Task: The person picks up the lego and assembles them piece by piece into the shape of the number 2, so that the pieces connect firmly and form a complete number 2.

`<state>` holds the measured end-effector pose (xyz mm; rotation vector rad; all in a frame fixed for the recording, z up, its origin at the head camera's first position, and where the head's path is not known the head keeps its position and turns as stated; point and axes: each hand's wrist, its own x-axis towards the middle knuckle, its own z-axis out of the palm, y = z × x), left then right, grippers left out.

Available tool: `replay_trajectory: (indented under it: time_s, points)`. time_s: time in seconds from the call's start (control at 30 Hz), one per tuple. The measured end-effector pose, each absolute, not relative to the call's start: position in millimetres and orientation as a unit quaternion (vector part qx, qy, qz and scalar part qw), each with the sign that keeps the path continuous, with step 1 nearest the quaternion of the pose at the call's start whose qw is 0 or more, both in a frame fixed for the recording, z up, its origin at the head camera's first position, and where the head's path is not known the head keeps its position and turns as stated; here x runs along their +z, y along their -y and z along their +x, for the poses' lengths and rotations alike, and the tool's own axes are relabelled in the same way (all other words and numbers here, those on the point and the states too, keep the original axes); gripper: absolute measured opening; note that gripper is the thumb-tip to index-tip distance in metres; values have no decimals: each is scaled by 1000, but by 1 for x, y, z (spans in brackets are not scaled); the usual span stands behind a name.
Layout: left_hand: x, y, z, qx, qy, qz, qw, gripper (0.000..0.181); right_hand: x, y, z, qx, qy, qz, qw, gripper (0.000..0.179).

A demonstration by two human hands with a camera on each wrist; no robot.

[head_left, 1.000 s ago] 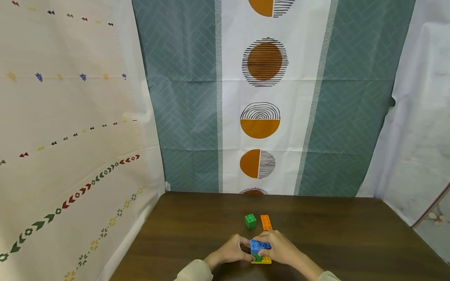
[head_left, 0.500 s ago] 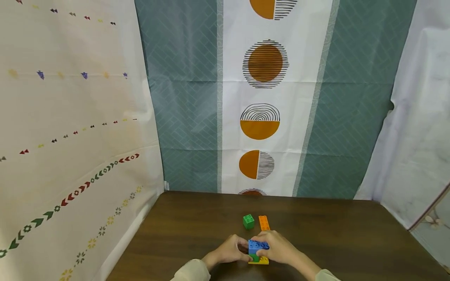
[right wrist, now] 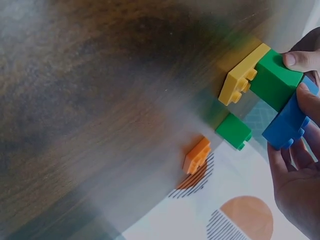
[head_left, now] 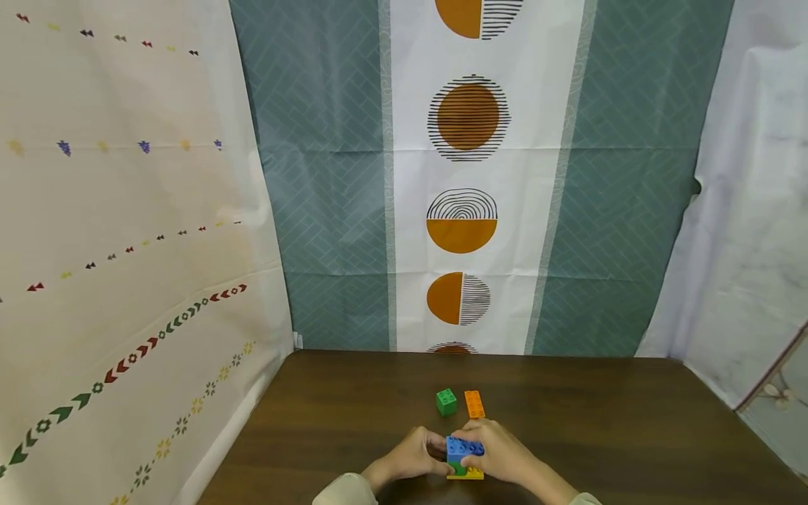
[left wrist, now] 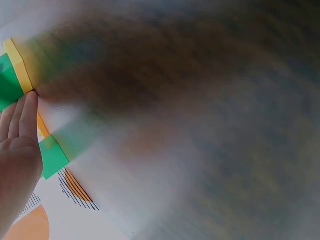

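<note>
Brick stack (head_left: 455,456) held between both hands (head_left: 412,454) (head_left: 503,452)

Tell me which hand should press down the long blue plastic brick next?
Probably the right hand: it grips the blue brick, while the left hand sits lower, holding the chunky green plastic brick beneath.

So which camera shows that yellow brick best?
The right wrist view: the yellow brick looks large there, with studs showing beside the green brick on it. The head view shows it small, partly covered; the left wrist view shows a strip near the picture's left edge, no studs.
</note>
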<state>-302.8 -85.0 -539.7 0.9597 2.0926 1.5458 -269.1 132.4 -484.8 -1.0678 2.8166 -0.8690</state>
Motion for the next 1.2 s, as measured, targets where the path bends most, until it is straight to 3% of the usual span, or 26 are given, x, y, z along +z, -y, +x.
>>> replay_trajectory:
  time_s: [0.4, 0.93, 1.2]
  points:
    - [-535, 84, -301, 550, -755, 302, 192, 24, -487, -127, -264, -296, -896, -331, -24, 41]
    - [-513, 78, -304, 387, -825, 391, 129, 27, -485, -127, -259, -279, -910, -307, -10, 41]
    - [-512, 76, -302, 393, -823, 397, 100, 29, -487, -129, -261, -283, -910, -303, -7, 41]
